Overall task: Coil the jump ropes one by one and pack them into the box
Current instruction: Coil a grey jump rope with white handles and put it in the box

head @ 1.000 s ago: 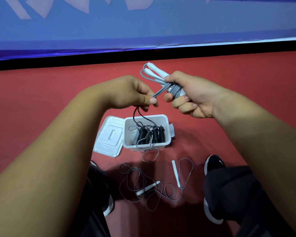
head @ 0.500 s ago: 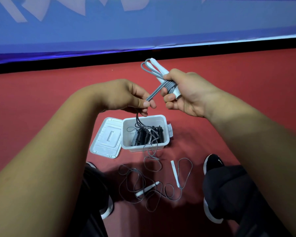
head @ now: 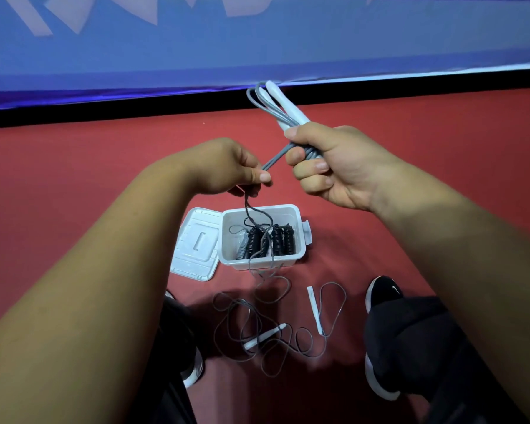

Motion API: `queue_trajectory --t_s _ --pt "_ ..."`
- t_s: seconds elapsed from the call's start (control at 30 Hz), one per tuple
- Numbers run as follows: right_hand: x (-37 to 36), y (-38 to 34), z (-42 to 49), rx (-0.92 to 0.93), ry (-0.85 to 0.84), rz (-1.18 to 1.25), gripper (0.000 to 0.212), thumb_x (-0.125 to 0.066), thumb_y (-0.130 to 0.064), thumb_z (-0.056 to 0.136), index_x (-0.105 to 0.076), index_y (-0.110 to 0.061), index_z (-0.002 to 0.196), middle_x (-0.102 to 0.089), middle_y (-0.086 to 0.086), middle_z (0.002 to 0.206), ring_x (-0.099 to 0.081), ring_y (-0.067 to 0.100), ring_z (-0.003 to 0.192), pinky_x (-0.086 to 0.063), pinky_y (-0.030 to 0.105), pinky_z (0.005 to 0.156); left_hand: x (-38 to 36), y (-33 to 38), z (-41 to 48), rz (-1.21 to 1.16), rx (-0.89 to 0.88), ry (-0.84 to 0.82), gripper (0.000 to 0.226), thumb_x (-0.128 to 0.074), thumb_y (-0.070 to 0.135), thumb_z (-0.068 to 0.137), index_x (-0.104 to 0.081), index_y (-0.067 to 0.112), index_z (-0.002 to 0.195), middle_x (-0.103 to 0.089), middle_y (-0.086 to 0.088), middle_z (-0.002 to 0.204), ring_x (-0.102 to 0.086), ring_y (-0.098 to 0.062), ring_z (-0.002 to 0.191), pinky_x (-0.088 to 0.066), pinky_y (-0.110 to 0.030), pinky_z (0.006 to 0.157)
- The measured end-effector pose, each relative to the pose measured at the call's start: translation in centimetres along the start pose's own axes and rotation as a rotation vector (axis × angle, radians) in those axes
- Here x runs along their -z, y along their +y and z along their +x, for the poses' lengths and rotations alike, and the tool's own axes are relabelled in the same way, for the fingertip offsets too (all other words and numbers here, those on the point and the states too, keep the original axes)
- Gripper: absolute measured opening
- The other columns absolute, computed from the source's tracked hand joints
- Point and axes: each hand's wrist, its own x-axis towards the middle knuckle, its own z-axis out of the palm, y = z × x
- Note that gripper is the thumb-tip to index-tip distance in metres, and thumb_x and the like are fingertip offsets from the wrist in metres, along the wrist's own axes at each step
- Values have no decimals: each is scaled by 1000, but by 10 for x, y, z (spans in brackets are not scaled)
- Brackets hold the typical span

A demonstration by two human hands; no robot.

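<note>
Mid-task, on what looks like a middle rope. The right hand (head: 334, 166) is closed around a grey jump rope (head: 268, 107), folded into a bundle with its two white handles sticking up past the thumb. The left hand (head: 227, 166) pinches the strand coming out of that bundle between thumb and fingers, just beside the right hand, with the strand taut between them. Below the left hand the free end (head: 247, 206) hangs down across the open box (head: 257, 266) and over its front wall to the floor (head: 74, 185). Where it ends I cannot tell, as it runs into the tangle there. So this rope is partly coiled, held up above the box, and not yet packed. Done so far: several black coiled ropes (head: 277, 240) stand side by side in the box; the exact count is hard to read. The lid (head: 196, 249) is off, lying flat against the box's left side. Left to do: finish winding the hanging end, put the bundle in the box, then deal with the loose rope (head: 265, 338) lying uncoiled on the floor in front of the box, between the person's shoes, with both white handles visible. At least one full rope remains, maybe more out of view. Roughly past halfway, I judge.
</note>
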Motion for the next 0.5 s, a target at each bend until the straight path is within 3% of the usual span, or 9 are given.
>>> queue_trajectory --t_s 0.2,0.3,0.4,0.5 --pt "-4 -3 -15 -116 -275 -106 10 -62 -19 97 -57 -15 90 -48 -3 72 -19 1 50 -9 19 45 6 -5 -1 -55 -76 57 10 -68 23 101 -79 22 101 -80 -5 102 -73 -9 93 -59 -35 92" --pt "0 2 -18 -251 -423 -183 12 -65 -18 92 -54 -16 86 -47 -2 70 -25 -2 45 -9 18 44 15 -8 -3 -104 -195 55 18 -63 1 99 -75 10 109 -77 -10 105 -71 -16 94 -58 -38 84" --pt "4 10 -17 -405 -497 -267 16 -61 -12 97 -51 -12 108 -46 0 72 -28 -1 44 -11 18 43 16 1 -8 -178 -248 39 17 -63 -1 100 -74 8 109 -76 -13 108 -68 -19 96 -55 -35 87" --pt "4 18 -15 -470 -488 -358 30 -57 -7 102 -49 -23 128 -46 2 73 -27 1 44 -11 19 44 11 12 -7 -260 -268 50 12 -70 4 96 -76 12 103 -77 -7 104 -67 -16 97 -56 -37 97"
